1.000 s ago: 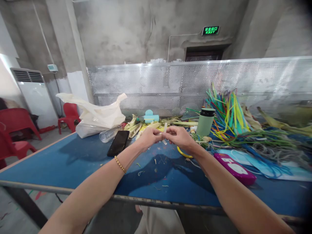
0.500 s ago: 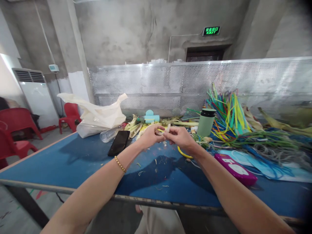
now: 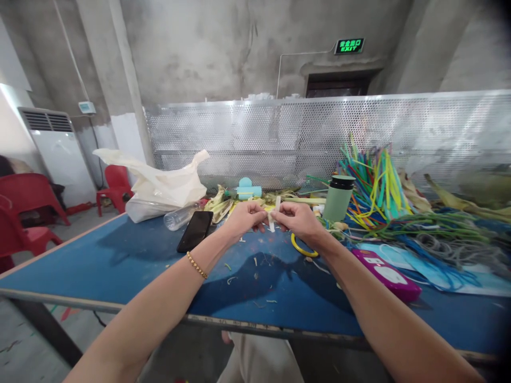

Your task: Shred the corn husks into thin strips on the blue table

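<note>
A narrow, flat pale strip (image 3: 278,202) stands slightly aslant near the centre of the frame, its ends poking out above and below the fingers. The left hand (image 3: 245,221) and right hand (image 3: 299,218) are close together, each with thumb and fingers pinched on it, raised over the table (image 3: 99,266). A curved yellow ring (image 3: 296,246) lies just below the right hand; a glossy black phone (image 3: 195,231) lies left of centre. Right of centre stands a matte green cylinder (image 3: 337,203), before a tangle of thin, bright strands (image 3: 379,183). Beyond the phone sit a clear plastic bottle (image 3: 179,218) and a crumpled off-white bag (image 3: 167,183). A rounded purple box (image 3: 385,274) lies lower right. Smooth blue tabletop, flecked with shavings (image 3: 256,261), spreads below the hands to a worn front edge, with wider room at left.
</note>
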Demonstrator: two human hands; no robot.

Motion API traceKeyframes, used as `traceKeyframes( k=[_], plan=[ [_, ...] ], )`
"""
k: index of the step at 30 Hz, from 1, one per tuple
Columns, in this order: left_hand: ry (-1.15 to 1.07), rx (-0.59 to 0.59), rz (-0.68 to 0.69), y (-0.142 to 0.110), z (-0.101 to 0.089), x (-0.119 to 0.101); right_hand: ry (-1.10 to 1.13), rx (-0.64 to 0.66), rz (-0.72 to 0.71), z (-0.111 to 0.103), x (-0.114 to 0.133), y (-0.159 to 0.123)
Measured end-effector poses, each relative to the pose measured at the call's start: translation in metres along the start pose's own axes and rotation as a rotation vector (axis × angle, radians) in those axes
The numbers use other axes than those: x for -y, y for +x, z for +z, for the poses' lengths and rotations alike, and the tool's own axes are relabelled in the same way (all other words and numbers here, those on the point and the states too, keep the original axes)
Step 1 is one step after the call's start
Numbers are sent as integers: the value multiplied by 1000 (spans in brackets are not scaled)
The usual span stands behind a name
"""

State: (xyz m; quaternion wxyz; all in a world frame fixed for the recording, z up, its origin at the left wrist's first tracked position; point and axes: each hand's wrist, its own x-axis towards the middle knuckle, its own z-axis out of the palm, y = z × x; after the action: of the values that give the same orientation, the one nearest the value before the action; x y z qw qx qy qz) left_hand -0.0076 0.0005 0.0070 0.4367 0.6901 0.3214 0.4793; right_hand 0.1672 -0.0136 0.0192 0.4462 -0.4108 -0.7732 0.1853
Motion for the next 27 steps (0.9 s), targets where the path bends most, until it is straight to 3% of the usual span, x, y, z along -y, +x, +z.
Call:
traceKeyframes(
  k=[8, 15, 17, 22, 27],
  plan=[
    [-73, -44, -54, -4, 3, -11, 18, -24, 31, -2, -2, 1],
    [-66, -15, -102, -5, 3, -14, 54, 7, 27, -1, 2, -1],
    [-32, 40, -84, -6, 2, -14, 58, 51, 22, -1, 5, -2],
    [26, 304, 33, -5, -5, -7, 36, 122, 26, -2, 8, -3],
    [29, 255, 43, -4, -6, -4, 30, 72, 6, -5, 4, 0]
  ],
)
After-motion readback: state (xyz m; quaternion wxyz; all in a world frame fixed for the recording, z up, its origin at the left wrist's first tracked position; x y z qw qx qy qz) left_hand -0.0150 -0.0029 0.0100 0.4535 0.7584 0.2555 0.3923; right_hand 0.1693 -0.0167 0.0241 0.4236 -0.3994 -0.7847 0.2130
